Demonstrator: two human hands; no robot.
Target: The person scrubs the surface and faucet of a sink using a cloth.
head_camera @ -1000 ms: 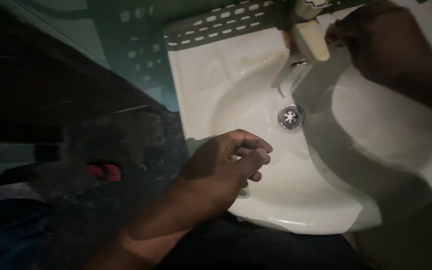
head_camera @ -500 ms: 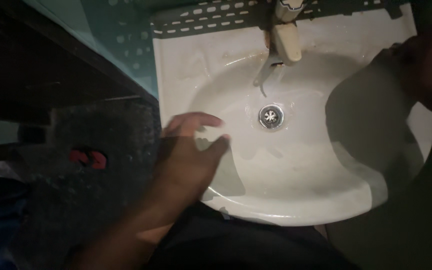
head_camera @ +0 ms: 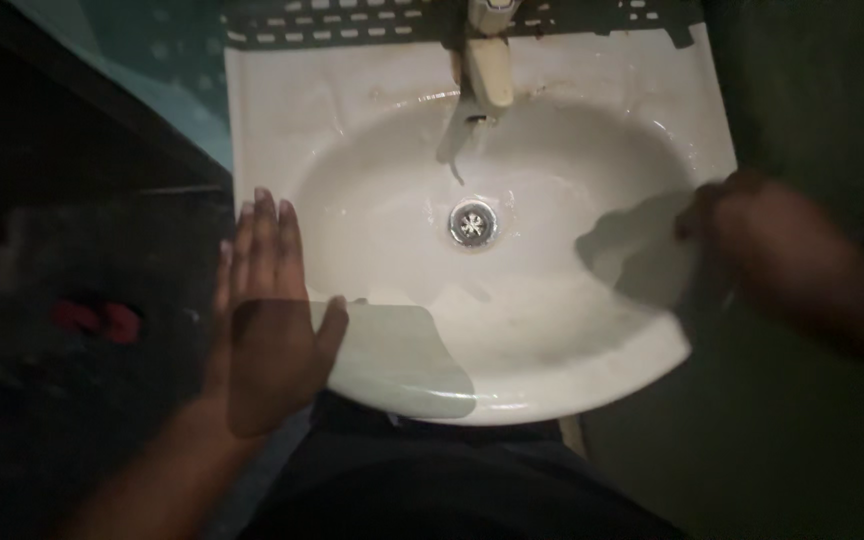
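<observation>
Both forearms are bare, with no sleeve in sight on either side. The left hand (head_camera: pixel 267 320), at the lower left of the frame, shows its back, with no ring, watch or band visible on the fingers or wrist. The right hand (head_camera: pixel 767 245), at the right edge, is blurred and in shadow, so its fingers cannot be made out clearly; nothing worn shows there. Along the bottom centre of the frame runs dark clothing on the person's body, plain and unpatterned.

We look straight down from the head, close above a white sink (head_camera: pixel 592 70). Its tap (head_camera: pixel 489 65) sits at the top. We have one view only.
</observation>
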